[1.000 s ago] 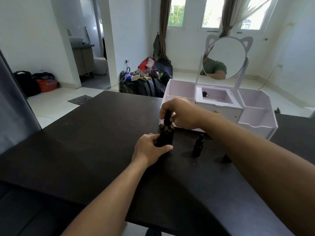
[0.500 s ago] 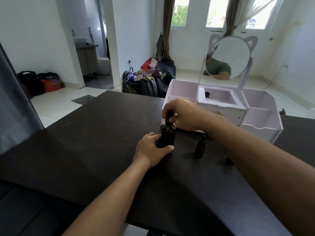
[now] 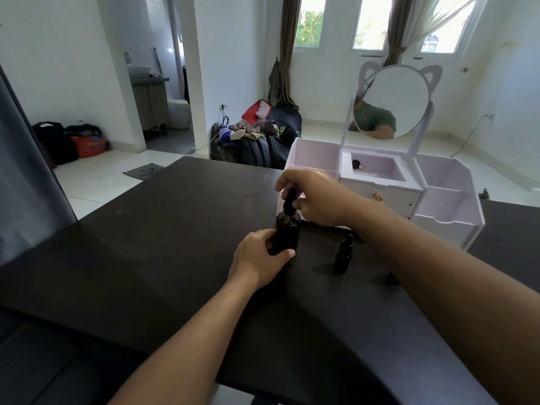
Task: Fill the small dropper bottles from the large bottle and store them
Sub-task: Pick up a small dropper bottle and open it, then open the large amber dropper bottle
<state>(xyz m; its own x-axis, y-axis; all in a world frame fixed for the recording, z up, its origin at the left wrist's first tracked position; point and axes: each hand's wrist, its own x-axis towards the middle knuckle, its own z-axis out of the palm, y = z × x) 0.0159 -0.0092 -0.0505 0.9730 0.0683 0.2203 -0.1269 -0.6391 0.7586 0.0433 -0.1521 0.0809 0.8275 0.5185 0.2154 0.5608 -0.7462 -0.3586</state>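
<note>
A large dark bottle (image 3: pixel 287 233) stands upright on the black table (image 3: pixel 163 244). My left hand (image 3: pixel 258 260) grips its body from the left. My right hand (image 3: pixel 314 197) pinches the black dropper cap (image 3: pixel 289 201) on top of it. One small dark dropper bottle (image 3: pixel 343 254) stands capped on the table to the right. Another small dark thing (image 3: pixel 390 278) shows just past my right forearm, mostly hidden. Behind the bottles stands a pale pink organiser (image 3: pixel 438 206) with open compartments.
The organiser carries a round mirror with cat ears (image 3: pixel 391 102) and a drawer with a gold knob (image 3: pixel 377 197). A small dark item (image 3: pixel 356 164) lies in its middle tray. Bags are piled on the floor (image 3: pixel 257 141) beyond the table's far edge.
My hands keep their holds on the large bottle and its dropper cap. The view has shifted slightly; nothing else has moved.
</note>
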